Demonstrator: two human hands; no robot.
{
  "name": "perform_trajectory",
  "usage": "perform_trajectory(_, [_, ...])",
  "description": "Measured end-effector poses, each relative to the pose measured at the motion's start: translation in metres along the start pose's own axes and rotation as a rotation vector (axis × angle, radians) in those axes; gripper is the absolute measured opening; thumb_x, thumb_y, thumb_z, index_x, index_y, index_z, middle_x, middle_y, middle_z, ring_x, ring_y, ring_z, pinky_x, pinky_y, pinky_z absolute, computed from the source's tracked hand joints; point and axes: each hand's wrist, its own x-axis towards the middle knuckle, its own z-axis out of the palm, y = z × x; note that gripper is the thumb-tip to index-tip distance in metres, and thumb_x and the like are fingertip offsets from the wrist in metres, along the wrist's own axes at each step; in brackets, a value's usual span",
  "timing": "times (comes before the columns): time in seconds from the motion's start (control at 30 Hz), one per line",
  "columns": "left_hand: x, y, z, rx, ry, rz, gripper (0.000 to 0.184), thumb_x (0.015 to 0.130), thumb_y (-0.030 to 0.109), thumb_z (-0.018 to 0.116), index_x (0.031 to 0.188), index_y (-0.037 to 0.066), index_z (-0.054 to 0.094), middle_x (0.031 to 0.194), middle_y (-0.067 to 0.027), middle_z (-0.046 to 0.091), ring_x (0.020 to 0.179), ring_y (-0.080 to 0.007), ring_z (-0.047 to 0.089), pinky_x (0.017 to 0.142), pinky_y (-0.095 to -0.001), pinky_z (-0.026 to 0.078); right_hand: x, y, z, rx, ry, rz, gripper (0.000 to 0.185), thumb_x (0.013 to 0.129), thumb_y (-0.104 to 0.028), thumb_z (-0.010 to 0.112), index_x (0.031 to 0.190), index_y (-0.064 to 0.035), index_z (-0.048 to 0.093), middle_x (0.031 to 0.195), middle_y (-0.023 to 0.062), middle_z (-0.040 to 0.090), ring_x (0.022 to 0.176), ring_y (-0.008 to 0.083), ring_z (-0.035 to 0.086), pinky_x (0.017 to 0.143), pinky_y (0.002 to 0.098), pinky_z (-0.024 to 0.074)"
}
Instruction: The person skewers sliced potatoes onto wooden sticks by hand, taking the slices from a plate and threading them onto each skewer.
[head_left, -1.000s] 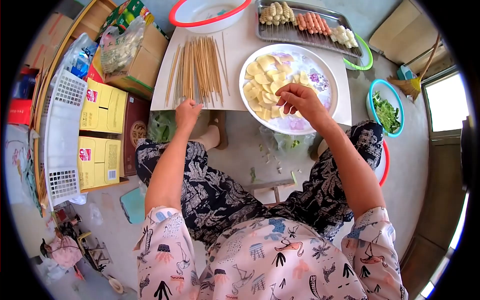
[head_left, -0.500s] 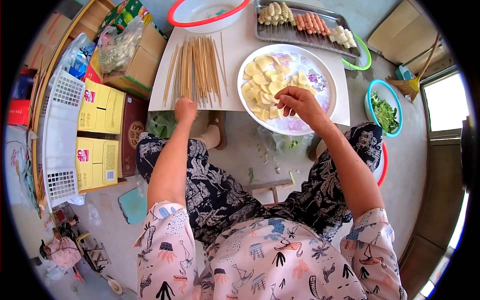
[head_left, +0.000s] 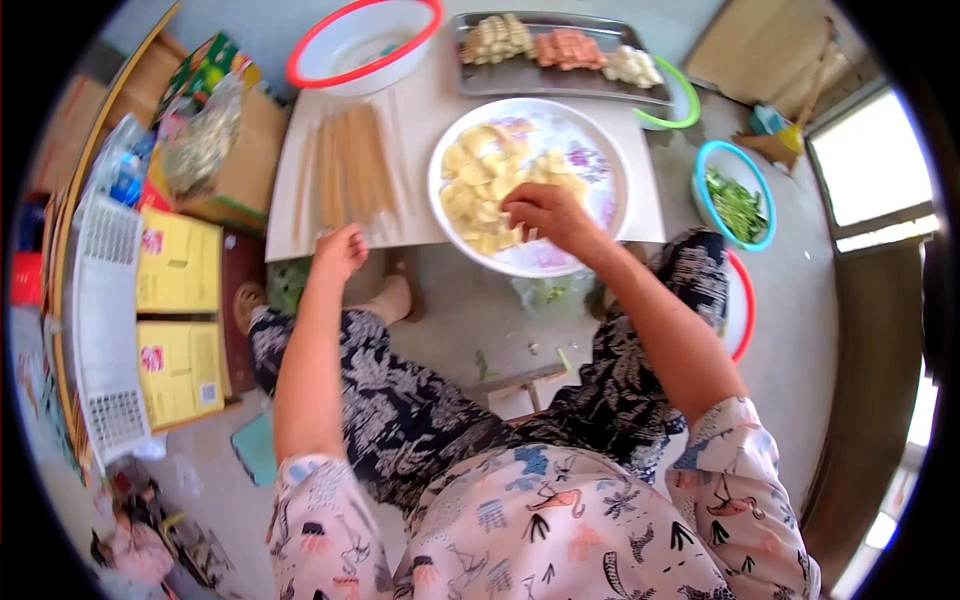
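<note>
My left hand (head_left: pixel 342 252) is closed at the table's front edge, just below the near ends of a spread of wooden skewers (head_left: pixel 350 165). Its fingers are curled together, and whatever may be in them is too blurred to name. My right hand (head_left: pixel 553 215) hangs over the near side of a big white plate (head_left: pixel 622 190) with a floral pattern. Thumb and fingers are pinched there, and I cannot make out what is between them. Pale yellow potato slices (head_left: pixel 480 170) lie spread and overlapping on the plate, mostly on its left half.
At the back of the table (head_left: pixel 290 215) are a red-rimmed white basin (head_left: pixel 365 60) and a metal tray (head_left: pixel 560 88) with several skewered foods. A blue-rimmed basin of greens (head_left: pixel 738 205) stands on the floor at right. Yellow cartons (head_left: pixel 178 260) are stacked at left.
The whole view has shifted, so the table appears further left and slightly lower. Both hands keep nearly the same places over it. The right hand's fingers have drawn closer together.
</note>
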Motion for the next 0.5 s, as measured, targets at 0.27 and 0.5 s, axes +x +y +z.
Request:
perform_trajectory(0.27, [-0.081, 0.021, 0.098, 0.212, -0.421, 0.211, 0.011, 0.089, 0.016, 0.055, 0.082, 0.009, 0.052, 0.064, -0.0003, 0.053, 0.053, -0.0094, 0.052, 0.046, -0.0213, 0.043, 0.005, 0.003, 0.006, 0.097, 0.038, 0.019, 0.015, 0.086, -0.013, 0.056, 0.09, 0.001, 0.061, 0.068, 0.0072, 0.062, 0.052, 0.0112, 0.056, 0.049, 0.0263, 0.0469])
perform_trajectory(0.5, [-0.115, 0.008, 0.16, 0.531, -0.747, 0.108, 0.008, 0.086, 0.012, 0.055, 0.082, 0.005, 0.054, 0.063, -0.002, 0.056, 0.053, -0.0088, 0.054, 0.048, -0.0205, 0.045, 0.005, -0.004, -0.01, 0.478, 0.162, 0.028, 0.025, 0.089, -0.022, 0.054, 0.103, -0.0015, 0.054, 0.075, 0.008, 0.064, 0.047, 0.0104, 0.053, 0.044, 0.023, 0.0408])
